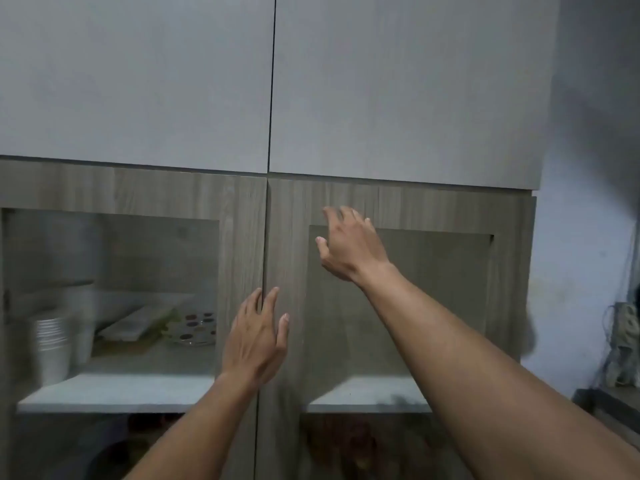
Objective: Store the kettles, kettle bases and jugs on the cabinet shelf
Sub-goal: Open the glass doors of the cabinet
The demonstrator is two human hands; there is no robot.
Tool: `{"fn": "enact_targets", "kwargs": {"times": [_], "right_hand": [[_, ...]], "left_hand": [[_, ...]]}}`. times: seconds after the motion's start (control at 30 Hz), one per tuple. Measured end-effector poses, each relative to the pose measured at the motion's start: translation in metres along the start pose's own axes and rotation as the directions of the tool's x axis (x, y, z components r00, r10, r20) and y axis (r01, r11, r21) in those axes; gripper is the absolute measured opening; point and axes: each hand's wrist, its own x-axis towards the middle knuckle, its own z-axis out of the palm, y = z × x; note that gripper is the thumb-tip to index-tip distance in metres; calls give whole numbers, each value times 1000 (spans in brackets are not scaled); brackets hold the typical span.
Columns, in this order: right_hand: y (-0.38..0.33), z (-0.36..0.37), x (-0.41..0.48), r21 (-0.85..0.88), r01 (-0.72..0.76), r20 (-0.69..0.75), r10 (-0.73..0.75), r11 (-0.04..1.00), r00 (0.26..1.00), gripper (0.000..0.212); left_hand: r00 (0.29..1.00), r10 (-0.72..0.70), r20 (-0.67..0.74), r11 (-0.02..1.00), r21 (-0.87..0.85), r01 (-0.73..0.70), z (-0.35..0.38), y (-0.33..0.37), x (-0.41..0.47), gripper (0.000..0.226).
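Both bare forearms extend forward and upward from the lower edge of the view. The left hand (258, 336) is raised with its back to the camera, fingers straight, loosely spread and pointing up. The right hand (349, 245) is higher and farther forward, fingers splayed and slightly curled, thumb out to the left. Neither grasps anything.

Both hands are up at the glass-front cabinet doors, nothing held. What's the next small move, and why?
Probably pull the doors open at the centre seam. Both doors look shut, the left hand sits at the seam, the right hand is on the right door, and the shelf lies behind the glass.
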Motion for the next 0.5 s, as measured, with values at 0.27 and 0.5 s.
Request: {"fn": "enact_targets", "kwargs": {"times": [0.27,0.5], "right_hand": [[0,17,64,-87,101,-11,-103,991,995,54],[5,32,91,-111,123,-4,-124,986,992,53]], "left_hand": [[996,-78,-32,997,-17,77,54,-10,21,54],[991,-69,-118,990,117,83,74,-13,36,55]]}}
